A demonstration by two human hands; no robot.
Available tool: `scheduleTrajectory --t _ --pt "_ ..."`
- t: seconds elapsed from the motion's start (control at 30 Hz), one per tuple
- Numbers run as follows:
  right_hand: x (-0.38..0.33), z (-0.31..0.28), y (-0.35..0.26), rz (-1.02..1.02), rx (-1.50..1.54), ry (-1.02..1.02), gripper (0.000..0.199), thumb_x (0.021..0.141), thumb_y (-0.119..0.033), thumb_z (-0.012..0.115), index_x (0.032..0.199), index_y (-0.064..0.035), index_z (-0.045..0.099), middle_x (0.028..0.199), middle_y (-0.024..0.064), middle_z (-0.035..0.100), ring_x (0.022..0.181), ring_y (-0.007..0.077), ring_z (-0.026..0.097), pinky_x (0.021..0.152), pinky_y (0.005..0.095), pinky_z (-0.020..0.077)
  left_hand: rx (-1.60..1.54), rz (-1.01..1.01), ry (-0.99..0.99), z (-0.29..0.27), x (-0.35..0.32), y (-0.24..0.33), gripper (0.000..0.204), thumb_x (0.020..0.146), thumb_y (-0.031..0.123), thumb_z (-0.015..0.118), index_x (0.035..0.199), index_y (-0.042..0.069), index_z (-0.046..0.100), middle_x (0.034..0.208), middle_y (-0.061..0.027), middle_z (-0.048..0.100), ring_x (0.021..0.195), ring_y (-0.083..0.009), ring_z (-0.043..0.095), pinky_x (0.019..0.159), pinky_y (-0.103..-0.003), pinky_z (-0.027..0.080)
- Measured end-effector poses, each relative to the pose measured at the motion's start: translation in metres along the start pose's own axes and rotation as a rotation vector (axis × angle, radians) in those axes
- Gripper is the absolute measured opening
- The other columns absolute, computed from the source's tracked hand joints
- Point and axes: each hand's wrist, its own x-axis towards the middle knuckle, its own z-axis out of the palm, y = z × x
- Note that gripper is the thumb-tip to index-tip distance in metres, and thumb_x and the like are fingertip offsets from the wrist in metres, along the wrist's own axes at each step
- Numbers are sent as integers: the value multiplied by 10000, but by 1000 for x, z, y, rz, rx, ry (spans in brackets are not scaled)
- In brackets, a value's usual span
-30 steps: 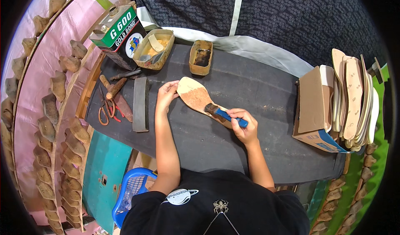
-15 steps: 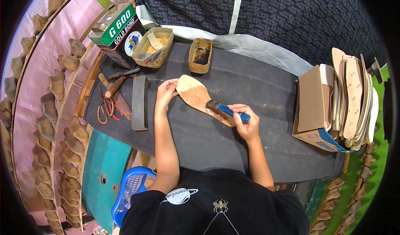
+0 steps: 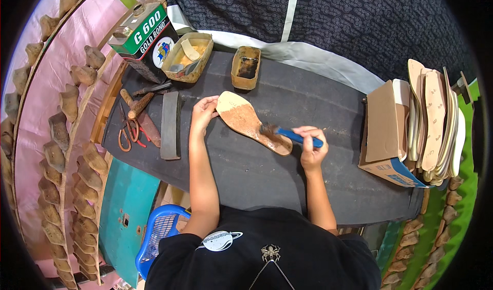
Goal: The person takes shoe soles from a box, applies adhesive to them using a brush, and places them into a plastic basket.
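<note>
My left hand [image 3: 205,113] pinches the wide toe end of a shoe insole [image 3: 240,117], holding it just above the dark table. A wet-looking brown coating covers most of the insole; the toe tip stays pale. My right hand [image 3: 314,152] is closed round the blue handle of a brush [image 3: 294,134]. The dark bristles, slightly smeared by motion, meet the insole around its narrow waist. Beyond the insole stands a small tan tub [image 3: 236,77] with dark residue inside.
On the left lie a grey block [image 3: 170,125], scissors [image 3: 124,136] and a hammer [image 3: 137,105]. Behind them stand a metal can [image 3: 144,43] and a tub [image 3: 202,69] with scraper-like pieces. A cardboard box [image 3: 381,125] of insoles stands right. Shoe lasts [image 3: 59,131] line racks.
My right hand has moved slightly right with the brush, its handle now lying flatter. The heel end of the insole shows more fully. My left hand keeps its hold.
</note>
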Motion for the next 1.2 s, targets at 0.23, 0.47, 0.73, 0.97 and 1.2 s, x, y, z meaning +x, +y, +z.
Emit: scheduleTrajectory --t 0.23,0.47,0.73,0.97,1.2 --pt "3 -12 10 105 -12 -3 175 807 -123 493 685 0 476 712 113 569 648 148 536 613 252 420 -5 17 0 -3 1 -4 224 831 152 517 1007 18 546 887 -45 596 796 -111 563 702 -250 453" --pt "5 -25 10 -3 -59 134 252 827 -196 470 641 -30 442 630 92 546 578 131 508 550 243 398 4 23 10 0 1 -2 218 836 123 498 1019 12 535 910 -64 594 811 -126 567 706 -260 464" --pt "5 -12 10 120 -42 -39 164 823 -130 501 730 6 491 780 117 589 702 156 547 661 262 431 -1 22 25 0 0 -3 229 826 123 509 1025 12 530 902 -59 596 809 -119 567 695 -254 461" --pt "8 -24 4 -25 -144 58 265 811 -223 455 629 -34 421 595 89 509 533 125 470 515 233 367 12 28 34 0 0 -1 252 827 143 512 1052 30 509 872 -23 598 795 -104 568 701 -246 453" --pt "5 -11 0 39 -77 -55 155 814 -99 478 711 17 471 778 149 564 707 181 556 691 291 449 19 23 30 1 0 -1 251 828 140 507 1055 33 503 875 -23 600 797 -103 569 693 -248 453"
